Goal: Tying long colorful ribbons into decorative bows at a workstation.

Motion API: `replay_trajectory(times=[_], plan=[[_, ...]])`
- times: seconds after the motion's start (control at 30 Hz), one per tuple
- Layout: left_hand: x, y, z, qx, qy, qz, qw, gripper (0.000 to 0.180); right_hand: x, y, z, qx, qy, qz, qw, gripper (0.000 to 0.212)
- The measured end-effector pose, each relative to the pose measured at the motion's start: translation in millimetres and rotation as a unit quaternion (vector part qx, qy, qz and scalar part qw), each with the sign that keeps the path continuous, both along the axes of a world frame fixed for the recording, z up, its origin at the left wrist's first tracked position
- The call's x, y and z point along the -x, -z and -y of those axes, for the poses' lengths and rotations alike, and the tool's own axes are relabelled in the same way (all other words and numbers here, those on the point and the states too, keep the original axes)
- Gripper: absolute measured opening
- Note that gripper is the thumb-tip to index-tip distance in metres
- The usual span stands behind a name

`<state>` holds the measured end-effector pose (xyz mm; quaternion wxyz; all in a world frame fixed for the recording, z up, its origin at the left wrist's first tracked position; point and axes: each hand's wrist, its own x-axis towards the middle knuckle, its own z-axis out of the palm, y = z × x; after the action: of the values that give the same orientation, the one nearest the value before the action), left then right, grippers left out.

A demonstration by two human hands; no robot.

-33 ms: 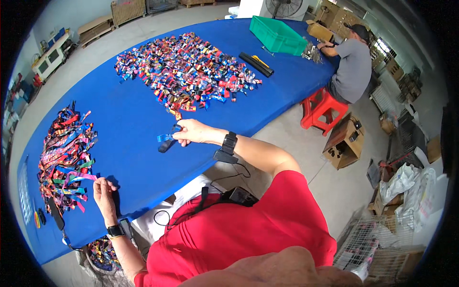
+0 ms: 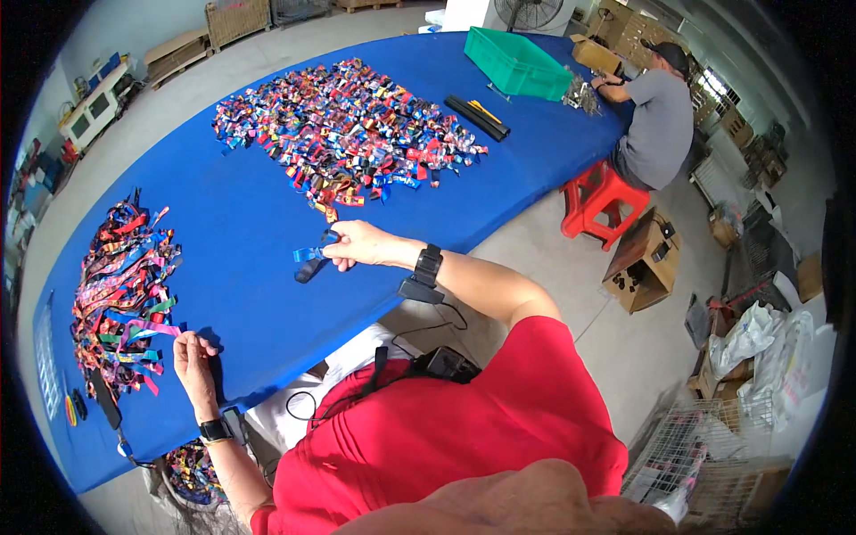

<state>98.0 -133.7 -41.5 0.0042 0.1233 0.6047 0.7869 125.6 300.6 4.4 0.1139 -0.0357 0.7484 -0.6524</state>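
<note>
Sorting looks maybe a third done: your right hand (image 2: 357,245) is pinching a blue strap (image 2: 309,255) on the bench (image 2: 241,223), your left hand (image 2: 192,355) fingers the finished bundle (image 2: 120,294), and the big loose heap (image 2: 343,129) is untouched.

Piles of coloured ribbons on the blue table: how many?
2. A large pile of folded ribbons lies at the table's far middle; a pile of loose ribbon strips lies near the left hand.
</note>
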Motion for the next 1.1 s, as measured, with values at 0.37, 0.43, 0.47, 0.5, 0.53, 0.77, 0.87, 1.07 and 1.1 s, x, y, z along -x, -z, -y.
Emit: replay_trajectory(times=[0.37, 0.43, 0.47, 0.5, 0.53, 0.77, 0.87, 1.07, 1.1], plan=[[-0.4, 12.5, 16.2, -0.008, -0.063, 0.028, 0.998, 0.014, -15.3, 11.8, -6.4, 0.044, -0.011, -0.037, 0.998, 0.022], [-2.2, 10.1, 18.2, -0.018, -0.075, 0.024, 0.997, 0.014, -19.3, 12.7, -7.7, 0.032, -0.013, -0.065, 0.997, 0.023], [-2.3, 8.0, 18.2, -0.011, -0.088, 0.027, 0.996, 0.015, -21.2, 13.6, -8.7, 0.019, -0.017, -0.097, 0.995, 0.024], [-3.2, 5.8, 18.6, -0.005, -0.087, 0.028, 0.996, 0.015, -23.0, 15.1, -9.8, 0.025, -0.014, -0.096, 0.995, 0.024], [-2.9, 6.8, 19.4, -0.008, -0.082, 0.031, 0.996, 0.015, -22.8, 15.7, -9.8, 0.014, -0.016, -0.109, 0.994, 0.023], [-8.5, 9.5, 21.3, 0.020, -0.122, 0.042, 0.991, 0.012, -28.1, 15.2, -8.1, 0.052, 0.006, -0.134, 0.990, 0.020], [-10.0, 12.5, 19.7, 0.014, -0.156, 0.049, 0.986, 0.009, -30.8, 7.3, -9.7, 0.052, -0.011, -0.102, 0.993, 0.019], [-7.2, 7.3, 15.7, 0.012, -0.145, 0.039, 0.989, 0.010, -30.3, 8.1, -11.7, 0.061, -0.022, -0.100, 0.993, 0.017], [-6.5, 6.8, 15.4, 0.013, -0.144, 0.027, 0.989, 0.010, -29.9, 8.6, -10.6, 0.060, -0.025, -0.096, 0.993, 0.017]])
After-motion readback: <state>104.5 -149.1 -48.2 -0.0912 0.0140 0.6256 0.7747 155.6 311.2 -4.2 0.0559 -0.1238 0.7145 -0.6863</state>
